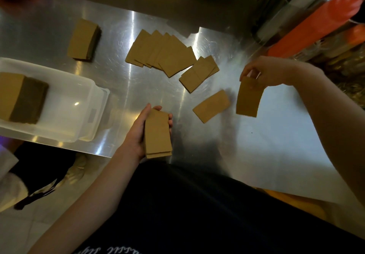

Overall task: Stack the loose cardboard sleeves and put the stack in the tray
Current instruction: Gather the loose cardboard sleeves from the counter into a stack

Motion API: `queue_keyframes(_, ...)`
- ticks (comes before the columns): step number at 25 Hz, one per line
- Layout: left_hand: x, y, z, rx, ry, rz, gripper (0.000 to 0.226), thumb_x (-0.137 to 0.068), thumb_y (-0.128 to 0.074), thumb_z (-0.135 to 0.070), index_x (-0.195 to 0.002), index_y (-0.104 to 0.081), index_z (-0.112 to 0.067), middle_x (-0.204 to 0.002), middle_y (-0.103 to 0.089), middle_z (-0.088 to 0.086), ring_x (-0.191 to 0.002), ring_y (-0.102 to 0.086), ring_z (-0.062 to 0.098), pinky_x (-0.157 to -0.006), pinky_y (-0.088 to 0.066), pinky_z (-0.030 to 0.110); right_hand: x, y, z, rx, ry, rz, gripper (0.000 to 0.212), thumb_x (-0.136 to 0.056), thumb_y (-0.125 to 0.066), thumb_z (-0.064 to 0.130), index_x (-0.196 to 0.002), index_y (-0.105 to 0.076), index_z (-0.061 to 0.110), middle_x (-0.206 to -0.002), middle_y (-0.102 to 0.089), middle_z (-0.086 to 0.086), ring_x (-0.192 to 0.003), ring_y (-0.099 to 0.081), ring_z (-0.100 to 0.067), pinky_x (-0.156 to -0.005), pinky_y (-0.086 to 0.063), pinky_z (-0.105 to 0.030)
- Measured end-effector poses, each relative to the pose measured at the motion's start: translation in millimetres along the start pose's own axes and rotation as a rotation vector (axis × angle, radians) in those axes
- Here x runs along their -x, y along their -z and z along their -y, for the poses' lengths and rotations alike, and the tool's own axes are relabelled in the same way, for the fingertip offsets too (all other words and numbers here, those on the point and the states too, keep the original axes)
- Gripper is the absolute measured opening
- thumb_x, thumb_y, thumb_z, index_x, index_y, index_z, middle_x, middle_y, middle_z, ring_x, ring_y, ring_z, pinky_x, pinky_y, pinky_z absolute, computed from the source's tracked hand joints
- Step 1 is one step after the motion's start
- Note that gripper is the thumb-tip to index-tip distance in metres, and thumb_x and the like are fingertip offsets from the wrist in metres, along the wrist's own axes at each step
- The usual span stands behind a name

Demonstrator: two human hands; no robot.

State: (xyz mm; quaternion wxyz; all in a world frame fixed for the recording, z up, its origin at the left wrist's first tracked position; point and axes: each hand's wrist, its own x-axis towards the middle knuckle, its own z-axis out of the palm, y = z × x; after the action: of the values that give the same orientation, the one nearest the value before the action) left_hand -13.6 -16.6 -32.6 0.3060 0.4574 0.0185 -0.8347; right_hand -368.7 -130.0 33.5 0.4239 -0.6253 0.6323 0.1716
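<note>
- A single flat brown cardboard sleeve [249,97] is hanging above the metal surface on the right, pinched at its top edge by the right hand [262,72], whose fingertips are pressing together on it.
- A small stack of brown cardboard sleeves [157,134] is sitting in the left hand [138,133] near the front edge of the table; the thumb is lying along the stack's left side and the fingers are curling around its right side, gripping it.
- One loose brown sleeve [211,106] is lying flat on the table between the two hands.
- Farther back, a fanned row of overlapping brown sleeves [161,53] is lying flat, with a smaller overlapping cluster of sleeves [199,73] just to its right.
- A neat pile of brown sleeves [84,40] is resting at the far left of the table.
- A clear white plastic tray [79,103] is sitting at the left edge, holding a thick block of stacked sleeves [21,97] at its left end.
- The brushed steel table [122,87] is carrying all of it.
</note>
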Motion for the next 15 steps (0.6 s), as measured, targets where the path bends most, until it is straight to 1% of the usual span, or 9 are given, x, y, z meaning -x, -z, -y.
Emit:
queue_keyframes(2, 0, 0, 0, -0.004, -0.007, -0.001, 0.035, -0.091, -0.056, -0.050, -0.110, -0.058, -0.021, -0.102, -0.070, 0.016, -0.083, -0.070, 0.024, -0.070, -0.059, 0.036, 2, -5, 5, -0.257, -0.048, -0.017, 0.042, -0.087, -0.065, 0.001, -0.127, -0.057, 0.009, -0.121, -0.059, -0.016, -0.096, -0.061, -0.028, -0.076, -0.053, -0.028)
queue_keyframes(3, 0, 1, 0, -0.006, -0.008, -0.002, 0.035, -0.091, -0.057, -0.050, -0.110, -0.058, -0.021, -0.102, -0.070, 0.016, -0.083, -0.069, 0.024, -0.070, -0.059, 0.036, 3, -12, 10, -0.377, -0.069, -0.031, 0.044, -0.086, -0.066, 0.000, -0.128, -0.055, 0.006, -0.118, -0.057, -0.016, -0.090, -0.062, -0.025, -0.069, -0.053, -0.024)
queue_keyframes(4, 0, 1, 0, -0.005, -0.007, -0.002, 0.035, -0.090, -0.058, -0.050, -0.111, -0.058, -0.021, -0.102, -0.070, 0.016, -0.083, -0.069, 0.024, -0.070, -0.059, 0.036, 2, -24, 15, -0.477, -0.100, -0.049, 0.047, -0.084, -0.067, -0.001, -0.129, -0.053, 0.004, -0.114, -0.056, -0.016, -0.083, -0.061, -0.021, -0.064, -0.053, -0.024)
queue_keyframes(6, -1, 2, 0, -0.003, -0.010, -0.002, 0.036, -0.089, -0.059, -0.049, -0.111, -0.058, -0.021, -0.102, -0.070, 0.016, -0.084, -0.069, 0.025, -0.070, -0.059, 0.036, -5, -51, 21, -0.622, -0.157, -0.074, 0.053, -0.081, -0.072, -0.001, -0.129, -0.051, 0.000, -0.110, -0.056, -0.019, -0.075, -0.061, -0.017, -0.067, -0.055, -0.027)
queue_keyframes(7, -1, 3, 0, -0.003, -0.010, -0.002, 0.037, -0.089, -0.060, -0.049, -0.112, -0.058, -0.021, -0.102, -0.070, 0.016, -0.084, -0.069, 0.025, -0.070, -0.059, 0.037, -9, -64, 22, -0.649, -0.182, -0.082, 0.057, -0.079, -0.075, 0.002, -0.130, -0.051, 0.000, -0.112, -0.057, -0.020, -0.076, -0.062, -0.019, -0.071, -0.056, -0.029)
queue_keyframes(8, -1, 4, 1, -0.004, -0.011, 0.001, 0.037, -0.089, -0.060, -0.049, -0.112, -0.058, -0.021, -0.103, -0.069, 0.017, -0.085, -0.069, 0.025, -0.071, -0.059, 0.037, -15, -76, 22, -0.648, -0.211, -0.108, 0.063, -0.075, -0.080, 0.006, -0.131, -0.050, 0.002, -0.115, -0.057, -0.020, -0.081, -0.063, -0.022, -0.073, -0.057, -0.032)
queue_keyframes(10, -1, 5, 1, 0.001, -0.011, 0.008, 0.036, -0.090, -0.060, -0.049, -0.111, -0.058, -0.021, -0.104, -0.069, 0.017, -0.086, -0.068, 0.025, -0.072, -0.058, 0.037, -25, -93, 20, -0.543, -0.260, -0.183, 0.076, -0.067, -0.087, 0.021, -0.130, -0.048, 0.009, -0.120, -0.054, -0.013, -0.097, -0.060, -0.026, -0.083, -0.057, -0.040)
queue_keyframes(12, -1, 6, 1, 0.012, -0.011, 0.009, 0.035, -0.089, -0.060, -0.049, -0.111, -0.059, -0.021, -0.104, -0.069, 0.016, -0.086, -0.068, 0.025, -0.072, -0.058, 0.037, -27, -103, 24, -0.405, -0.271, -0.224, 0.082, -0.065, -0.088, 0.031, -0.131, -0.043, 0.011, -0.118, -0.048, -0.006, -0.106, -0.053, -0.026, -0.091, -0.052, -0.041)
queue_keyframes(15, 0, 5, 1, 0.005, -0.014, 0.006, 0.036, -0.090, -0.060, -0.049, -0.112, -0.058, -0.021, -0.103, -0.069, 0.016, -0.086, -0.068, 0.025, -0.072, -0.058, 0.036, -30, -118, 30, -0.286, -0.261, -0.297, 0.088, -0.066, -0.087, 0.036, -0.133, -0.037, 0.008, -0.129, -0.044, -0.013, -0.116, -0.049, -0.031, -0.093, -0.046, -0.041)
